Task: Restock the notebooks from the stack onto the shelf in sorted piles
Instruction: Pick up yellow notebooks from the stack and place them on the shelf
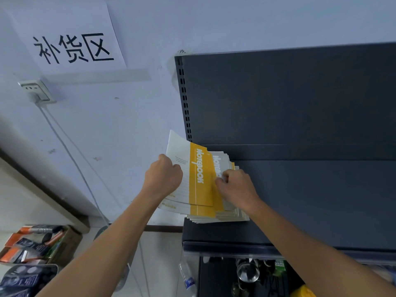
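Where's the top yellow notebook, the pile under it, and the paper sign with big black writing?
top notebook [200, 174], head view, on its yellow band.
notebook stack [214, 218], head view, on its near page edges.
paper sign [70, 22], head view, on blank paper above the writing.

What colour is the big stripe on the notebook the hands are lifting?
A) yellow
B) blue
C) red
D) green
A: the top notebook, which the left hand grips by its edge, has a wide yellow band with white lettering. The right hand pinches the stack beneath it on the shelf.
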### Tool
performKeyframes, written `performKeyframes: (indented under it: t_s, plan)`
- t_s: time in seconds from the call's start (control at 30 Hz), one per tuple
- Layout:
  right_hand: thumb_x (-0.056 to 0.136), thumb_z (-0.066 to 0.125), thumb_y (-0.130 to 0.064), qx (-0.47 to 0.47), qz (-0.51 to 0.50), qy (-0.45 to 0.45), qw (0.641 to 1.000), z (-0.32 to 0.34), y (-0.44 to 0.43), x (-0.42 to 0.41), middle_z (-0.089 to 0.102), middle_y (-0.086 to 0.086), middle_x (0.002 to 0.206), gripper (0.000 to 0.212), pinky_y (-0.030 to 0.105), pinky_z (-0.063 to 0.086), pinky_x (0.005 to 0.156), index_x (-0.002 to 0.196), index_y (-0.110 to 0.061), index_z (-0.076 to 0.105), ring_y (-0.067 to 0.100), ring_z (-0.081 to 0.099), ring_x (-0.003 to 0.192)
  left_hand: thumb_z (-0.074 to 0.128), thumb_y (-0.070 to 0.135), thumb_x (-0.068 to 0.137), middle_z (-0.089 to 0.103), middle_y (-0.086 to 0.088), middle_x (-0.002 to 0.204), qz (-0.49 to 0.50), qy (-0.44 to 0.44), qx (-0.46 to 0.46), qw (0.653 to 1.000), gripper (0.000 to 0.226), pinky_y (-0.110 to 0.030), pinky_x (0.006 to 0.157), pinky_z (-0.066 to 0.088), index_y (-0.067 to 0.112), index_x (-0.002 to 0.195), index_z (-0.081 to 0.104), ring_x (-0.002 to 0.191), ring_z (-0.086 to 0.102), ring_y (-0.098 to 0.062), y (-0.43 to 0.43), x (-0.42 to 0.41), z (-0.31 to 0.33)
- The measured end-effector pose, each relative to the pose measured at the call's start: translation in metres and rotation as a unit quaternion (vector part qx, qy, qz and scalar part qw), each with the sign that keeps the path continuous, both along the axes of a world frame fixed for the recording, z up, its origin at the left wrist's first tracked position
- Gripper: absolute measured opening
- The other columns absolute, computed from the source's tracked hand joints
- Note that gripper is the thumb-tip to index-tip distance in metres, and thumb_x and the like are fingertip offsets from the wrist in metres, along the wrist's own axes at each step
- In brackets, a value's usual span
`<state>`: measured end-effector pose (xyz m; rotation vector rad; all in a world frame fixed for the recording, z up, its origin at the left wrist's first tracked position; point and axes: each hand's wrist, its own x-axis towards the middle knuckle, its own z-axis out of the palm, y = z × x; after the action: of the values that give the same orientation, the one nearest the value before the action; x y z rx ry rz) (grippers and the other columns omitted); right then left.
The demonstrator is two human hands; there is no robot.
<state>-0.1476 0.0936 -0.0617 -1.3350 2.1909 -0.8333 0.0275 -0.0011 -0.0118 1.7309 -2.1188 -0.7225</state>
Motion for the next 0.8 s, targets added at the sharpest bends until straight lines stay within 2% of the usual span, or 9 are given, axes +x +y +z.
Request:
performKeyframes:
  t_s: [0.07,0.13,0.17,0.23,0.33,0.43,0.5,0.63,0.8]
  plan:
    - [0.096,0.052,-0.034,0.007,0.002,0.009,1.000,0.001,-0.001,-0.001,0.050,0.007,0.080,0.034,0.035,0.045,0.071,0.066,-0.018,0.048,0.024,0.046,0.082,0.042,0.019,0.096,0.054,-0.004,0.090,0.007,-0.010,0.000,1.000,0.011,-0.031,0.055,0.038,0.008,0.097,0.045,0.076,0.053,-0.020,-0.002,0.001,0.003]
    - [0.098,0.050,-0.042,0.019,-0.004,0.013,1.000,0.004,-0.001,-0.002,0.061,0.007,0.094,0.034,0.038,0.053,0.080,0.092,-0.013,0.066,0.025,0.056,0.092,0.042,0.017,0.095,0.056,-0.006,0.093,0.013,0.012,0.018,1.000,0.012,-0.032,0.060,0.041,0.006,0.098,0.048,0.078,0.054,-0.022,-0.005,0.001,0.008]
    - [0.099,0.048,-0.048,0.024,-0.012,0.008,1.000,0.007,-0.002,-0.002,0.064,0.007,0.103,0.043,0.041,0.055,0.084,0.107,-0.010,0.066,0.024,0.059,0.098,0.043,0.017,0.094,0.058,-0.007,0.096,0.013,0.034,0.033,0.999,0.014,-0.033,0.063,0.044,0.006,0.100,0.050,0.082,0.057,-0.024,-0.006,0.001,0.010]
    - [0.098,0.044,-0.060,0.025,-0.031,-0.039,0.998,0.014,-0.002,-0.003,0.065,0.003,0.112,0.056,0.043,0.054,0.088,0.121,-0.012,0.061,0.022,0.061,0.103,0.045,0.017,0.093,0.063,-0.008,0.101,0.007,0.097,0.063,0.993,0.016,-0.037,0.070,0.051,0.007,0.103,0.053,0.089,0.063,-0.028,-0.006,-0.001,0.012]
    - [0.093,0.050,-0.066,-0.011,-0.069,-0.134,0.988,0.025,0.002,-0.010,0.064,0.000,0.114,0.055,0.041,0.054,0.088,0.119,-0.018,0.058,0.019,0.062,0.101,0.047,0.021,0.095,0.067,-0.007,0.107,-0.024,0.161,0.081,0.983,0.023,-0.040,0.074,0.057,0.010,0.113,0.056,0.093,0.067,-0.026,-0.002,-0.015,0.013]
    - [0.089,0.064,-0.059,-0.044,-0.118,-0.125,0.984,0.031,0.017,-0.024,0.066,-0.003,0.114,0.051,0.038,0.055,0.086,0.120,-0.019,0.058,0.018,0.064,0.102,0.048,0.027,0.098,0.065,-0.004,0.111,-0.075,0.139,0.063,0.985,0.028,-0.041,0.079,0.058,0.011,0.121,0.052,0.095,0.065,-0.022,0.006,-0.038,0.010]
    - [0.089,0.070,-0.051,-0.048,-0.150,-0.106,0.982,0.033,0.031,-0.037,0.068,-0.005,0.108,0.040,0.040,0.056,0.085,0.113,-0.021,0.060,0.017,0.065,0.099,0.050,0.030,0.099,0.062,-0.002,0.113,-0.120,0.098,0.038,0.987,0.030,-0.041,0.081,0.056,0.012,0.122,0.050,0.095,0.062,-0.022,0.014,-0.056,0.003]
    - [0.088,0.075,-0.039,-0.052,-0.202,-0.084,0.974,0.034,0.067,-0.067,0.070,-0.009,0.096,0.022,0.034,0.056,0.077,0.101,-0.025,0.063,0.007,0.065,0.085,0.053,0.032,0.098,0.063,-0.003,0.104,-0.173,0.049,-0.014,0.984,0.026,-0.028,0.059,0.042,0.011,0.112,0.052,0.077,0.055,-0.012,0.035,-0.095,-0.011]
    - [0.089,0.075,-0.033,-0.036,-0.261,-0.080,0.961,0.038,0.120,-0.104,0.071,-0.004,0.098,0.024,0.039,0.057,0.085,0.107,-0.019,0.069,0.016,0.068,0.093,0.057,0.039,0.096,0.050,0.006,0.078,-0.221,0.011,-0.052,0.974,0.027,-0.024,0.050,0.029,0.014,0.090,0.048,0.064,0.043,-0.005,0.067,-0.145,-0.018]
